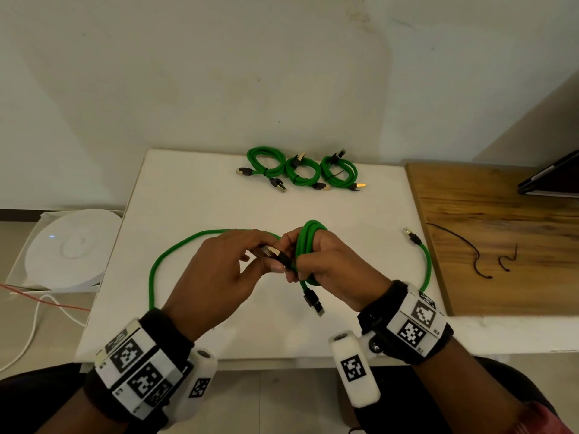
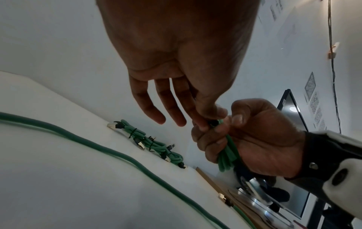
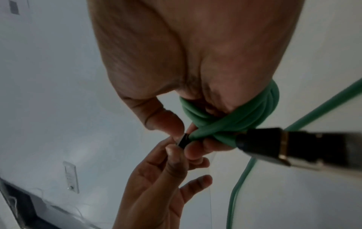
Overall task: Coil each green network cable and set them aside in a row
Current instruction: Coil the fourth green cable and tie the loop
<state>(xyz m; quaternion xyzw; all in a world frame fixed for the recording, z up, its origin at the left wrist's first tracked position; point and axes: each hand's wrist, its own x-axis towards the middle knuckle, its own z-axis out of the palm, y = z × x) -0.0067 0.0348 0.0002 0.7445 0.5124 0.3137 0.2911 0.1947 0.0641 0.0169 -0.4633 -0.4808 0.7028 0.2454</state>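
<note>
My right hand [image 1: 316, 261] grips a green cable coil [image 1: 308, 245] wound around its fingers, held above the white table [image 1: 219, 324]. My left hand [image 1: 260, 255] pinches one black-and-gold connector [image 1: 272, 252] of that coil between thumb and forefinger. The coil's other connector [image 1: 313, 302] hangs below the right hand. In the right wrist view the coil [image 3: 225, 124] wraps the fingers and the hanging connector [image 3: 284, 144] is close and blurred. A loose green cable [image 1: 156, 270] curves over the table, with a connector end [image 1: 410, 236] at the right. Three tied coils [image 1: 302, 173] lie in a row at the back.
A wooden board [image 1: 501, 214] adjoins the table on the right, with two black ties [image 1: 463, 245] on it and a dark flat device [image 1: 551, 180] behind. To the left, a round white device [image 1: 72, 245] sits in a box, with red and white wires below.
</note>
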